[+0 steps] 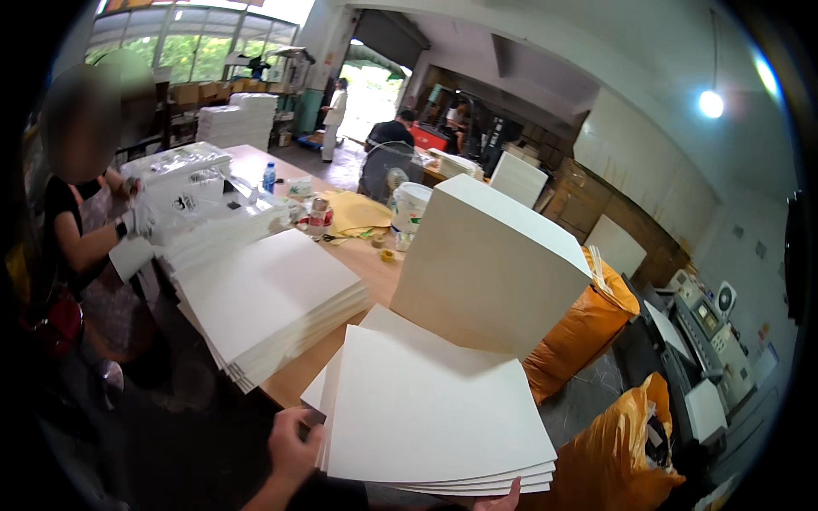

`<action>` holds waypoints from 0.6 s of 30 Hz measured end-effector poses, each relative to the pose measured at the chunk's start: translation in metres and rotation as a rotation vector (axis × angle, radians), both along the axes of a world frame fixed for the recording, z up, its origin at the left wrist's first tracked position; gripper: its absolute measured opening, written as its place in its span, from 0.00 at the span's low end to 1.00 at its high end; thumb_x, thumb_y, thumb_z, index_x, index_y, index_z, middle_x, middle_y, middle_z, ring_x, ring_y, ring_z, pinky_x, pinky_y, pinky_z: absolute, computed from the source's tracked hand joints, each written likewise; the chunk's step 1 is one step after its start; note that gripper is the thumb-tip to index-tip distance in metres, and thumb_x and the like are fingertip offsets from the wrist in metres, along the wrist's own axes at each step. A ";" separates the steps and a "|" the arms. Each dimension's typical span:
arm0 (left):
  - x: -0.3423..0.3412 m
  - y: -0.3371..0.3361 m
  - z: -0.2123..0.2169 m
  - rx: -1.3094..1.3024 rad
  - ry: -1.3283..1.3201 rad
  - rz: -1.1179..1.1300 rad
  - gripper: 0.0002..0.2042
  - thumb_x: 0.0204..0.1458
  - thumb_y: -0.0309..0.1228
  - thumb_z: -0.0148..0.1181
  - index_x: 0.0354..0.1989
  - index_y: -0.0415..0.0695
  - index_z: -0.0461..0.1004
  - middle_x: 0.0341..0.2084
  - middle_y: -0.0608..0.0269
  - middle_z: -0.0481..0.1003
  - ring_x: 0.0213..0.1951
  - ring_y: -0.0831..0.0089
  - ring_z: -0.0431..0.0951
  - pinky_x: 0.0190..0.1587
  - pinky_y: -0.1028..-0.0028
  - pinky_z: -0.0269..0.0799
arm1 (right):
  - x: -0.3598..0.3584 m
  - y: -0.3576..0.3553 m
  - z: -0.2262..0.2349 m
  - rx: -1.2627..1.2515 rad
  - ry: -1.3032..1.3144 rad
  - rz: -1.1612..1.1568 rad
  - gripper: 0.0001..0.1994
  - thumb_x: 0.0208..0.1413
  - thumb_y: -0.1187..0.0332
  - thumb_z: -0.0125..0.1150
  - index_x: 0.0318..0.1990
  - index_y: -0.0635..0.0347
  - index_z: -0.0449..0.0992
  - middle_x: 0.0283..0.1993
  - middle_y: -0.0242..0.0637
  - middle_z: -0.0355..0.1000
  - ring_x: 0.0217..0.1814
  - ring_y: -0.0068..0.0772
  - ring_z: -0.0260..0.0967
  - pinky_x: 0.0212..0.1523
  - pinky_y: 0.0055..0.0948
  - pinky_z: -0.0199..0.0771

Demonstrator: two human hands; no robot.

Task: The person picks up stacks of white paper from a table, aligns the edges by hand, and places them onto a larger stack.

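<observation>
A fanned stack of large white boards [434,409] lies in front of me, reaching past the table's near edge. My left hand [294,447] is at the left edge of this stack, its fingers curled round a corner of the boards. At the near right corner, my right hand [501,501] grips the stack's edge; only the thumb and part of the hand show, the other fingers being hidden underneath. Right behind the stack stands a tall block of white boards [486,268]. To the left lies another thick pile of white boards [268,289].
Across the wooden table [388,277], a co-worker's gloved hand [139,220] touches plastic-wrapped packs [192,200]. A blue-labelled bottle [269,177], a white bucket [411,206] and tape rolls [387,255] stand farther back. Orange sacks [609,451] and a machine [711,328] are at right.
</observation>
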State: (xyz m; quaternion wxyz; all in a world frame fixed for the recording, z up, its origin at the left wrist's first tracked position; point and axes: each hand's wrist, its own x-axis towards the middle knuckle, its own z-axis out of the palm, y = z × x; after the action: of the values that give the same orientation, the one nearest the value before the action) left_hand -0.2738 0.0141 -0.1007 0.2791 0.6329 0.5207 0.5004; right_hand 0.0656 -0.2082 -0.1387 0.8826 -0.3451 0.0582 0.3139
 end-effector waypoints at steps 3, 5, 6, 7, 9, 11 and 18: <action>-0.030 0.041 -0.046 -0.995 -0.763 -0.546 0.20 0.64 0.41 0.60 0.55 0.36 0.72 0.49 0.55 0.79 0.48 0.64 0.81 0.51 0.63 0.78 | 0.004 0.009 -0.003 -0.072 0.130 -0.001 0.24 0.72 0.60 0.53 0.68 0.65 0.68 0.70 0.43 0.67 0.68 0.45 0.65 0.66 0.43 0.71; -0.021 0.055 -0.054 -1.291 -1.045 -0.927 0.26 0.66 0.48 0.55 0.61 0.37 0.71 0.52 0.53 0.79 0.51 0.61 0.81 0.57 0.63 0.75 | -0.003 0.018 0.009 -0.175 0.074 -0.021 0.23 0.72 0.60 0.54 0.67 0.65 0.69 0.67 0.43 0.69 0.67 0.43 0.66 0.65 0.42 0.72; -0.010 0.056 -0.062 -1.266 -0.810 -0.702 0.25 0.65 0.43 0.57 0.62 0.35 0.71 0.53 0.54 0.79 0.54 0.61 0.79 0.59 0.63 0.73 | -0.003 0.027 0.016 -0.218 0.039 -0.023 0.22 0.72 0.60 0.55 0.66 0.64 0.69 0.65 0.42 0.70 0.66 0.43 0.66 0.65 0.41 0.73; 0.002 0.057 -0.052 -1.098 -0.606 -0.822 0.25 0.64 0.40 0.59 0.63 0.34 0.70 0.53 0.54 0.79 0.54 0.61 0.79 0.60 0.63 0.72 | 0.009 0.018 0.002 -0.153 0.023 -0.039 0.21 0.71 0.62 0.56 0.65 0.65 0.71 0.61 0.42 0.73 0.64 0.41 0.68 0.61 0.41 0.76; 0.005 0.054 -0.033 -0.756 -0.305 -0.901 0.25 0.62 0.37 0.61 0.63 0.34 0.69 0.52 0.54 0.79 0.53 0.62 0.79 0.60 0.63 0.71 | 0.006 0.025 0.010 -0.245 -0.004 -0.074 0.20 0.71 0.63 0.57 0.64 0.66 0.71 0.59 0.43 0.74 0.62 0.43 0.70 0.59 0.42 0.77; 0.005 0.050 -0.020 -0.444 -0.101 -0.868 0.23 0.62 0.35 0.61 0.61 0.34 0.69 0.51 0.54 0.79 0.53 0.63 0.78 0.58 0.64 0.72 | 0.004 0.038 0.011 -0.308 -0.035 -0.097 0.19 0.70 0.64 0.58 0.62 0.68 0.72 0.57 0.44 0.74 0.60 0.44 0.71 0.58 0.43 0.78; -0.027 0.027 0.056 -0.305 0.101 -0.781 0.25 0.58 0.47 0.64 0.53 0.38 0.69 0.28 0.44 0.79 0.33 0.44 0.82 0.37 0.59 0.79 | 0.002 0.059 0.026 -0.375 -0.112 -0.119 0.15 0.65 0.70 0.64 0.55 0.69 0.77 0.55 0.46 0.76 0.56 0.43 0.74 0.57 0.42 0.79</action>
State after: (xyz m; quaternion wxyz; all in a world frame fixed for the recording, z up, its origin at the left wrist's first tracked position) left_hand -0.3009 0.0415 -0.0450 0.5125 0.7579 0.3227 0.2424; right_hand 0.0679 -0.1493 -0.1126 0.8217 -0.5165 0.0868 0.2250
